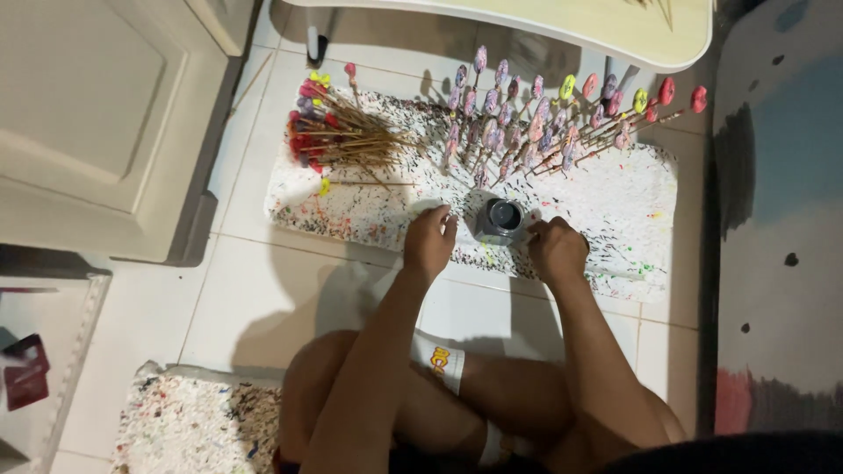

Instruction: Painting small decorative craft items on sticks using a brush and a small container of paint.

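Observation:
A small dark jar point(503, 218) with an open round mouth stands on a white foam board point(615, 211) speckled with paint. My left hand point(429, 240) rests curled on the board just left of the jar. My right hand point(556, 247) is curled at the jar's right side, touching or nearly touching it. What either hand holds is hidden. Behind the jar, several sticks with purple and pink painted pieces point(518, 118) stand stuck in the board. A bundle of sticks with red and yellow pieces point(329, 132) lies at the board's left end.
A cream table edge point(571, 26) overhangs the far side. A beige cabinet point(97, 123) stands at the left. A second speckled foam piece point(193, 421) lies near my knee. A painted panel point(777, 219) runs along the right. My crossed legs fill the bottom.

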